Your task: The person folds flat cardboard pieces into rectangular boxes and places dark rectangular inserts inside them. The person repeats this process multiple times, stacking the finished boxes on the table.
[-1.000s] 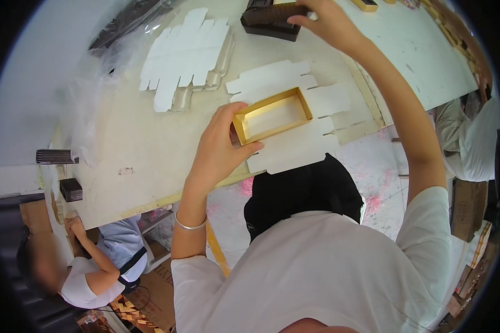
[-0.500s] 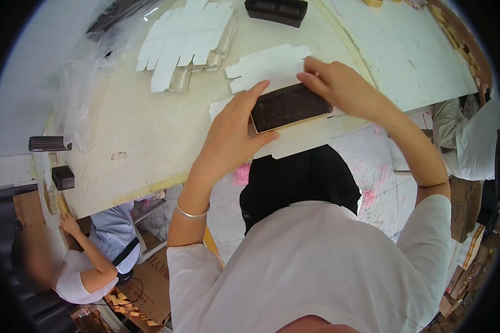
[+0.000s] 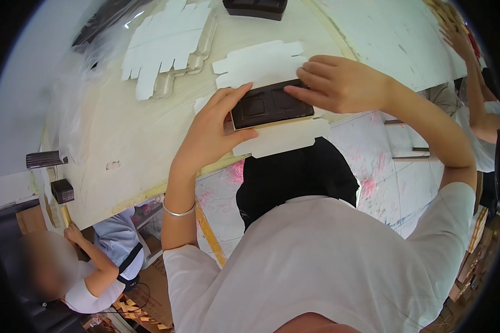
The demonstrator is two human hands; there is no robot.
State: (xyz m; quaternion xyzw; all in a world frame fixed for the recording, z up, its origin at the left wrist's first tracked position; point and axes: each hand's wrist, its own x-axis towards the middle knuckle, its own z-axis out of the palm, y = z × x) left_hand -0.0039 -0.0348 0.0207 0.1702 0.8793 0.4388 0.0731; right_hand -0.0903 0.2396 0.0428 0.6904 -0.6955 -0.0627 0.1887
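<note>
A dark brown moulded plastic tray (image 3: 261, 111) with a pale card edge along its near side lies over a flat white carton blank (image 3: 258, 62). My left hand (image 3: 210, 123) is closed round the tray's left end, with the thumb along the near side and fingers at the far side. Over the right end is my right hand (image 3: 339, 83), its fingers curled together and one digit stretched across the tray's top. Anything inside that curl is hidden. A white flap (image 3: 283, 140) of the blank reaches toward me at the table edge.
Farther left lies a stack of white carton blanks (image 3: 166, 41); clear plastic film (image 3: 80, 83) is beside it. Another dark tray (image 3: 255, 8) stands at the far side. Dark ribbed stacks (image 3: 61, 191) sit at the left edge. Co-workers' hands (image 3: 74, 234) show at left and right.
The view has shifted, so the table things appear farther left. My right hand has come nearer over the tray's top, its elbow farther out. At right, a co-worker's arm has come into view.
</note>
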